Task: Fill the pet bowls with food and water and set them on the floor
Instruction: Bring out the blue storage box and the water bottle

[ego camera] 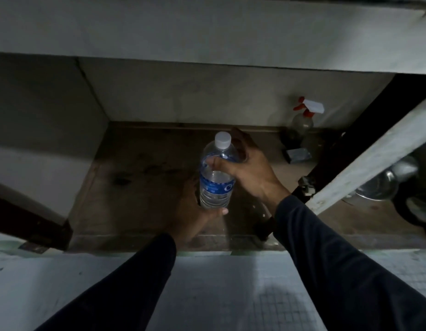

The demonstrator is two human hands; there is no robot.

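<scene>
Water bottle (216, 173): upright with white cap on, held inside the open cabinet (145, 177)
Left hand (195, 217): grips the bottle's base
Right hand (249, 169): fingers curled around its shoulder
Spray bottle (302, 118): at the back right
Metal bowl (379, 185): behind the open door, right

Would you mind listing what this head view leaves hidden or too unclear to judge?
- Metal bowl, head view: partly hidden by the open cabinet door; contents cannot be told.
- Left hand: fingers hidden behind the water bottle, and in shadow.
- Bottle label: too blurred to read.
- Small box beside the spray bottle: too dark to identify.
- Dark object at the right edge: cut off by the frame.
</scene>
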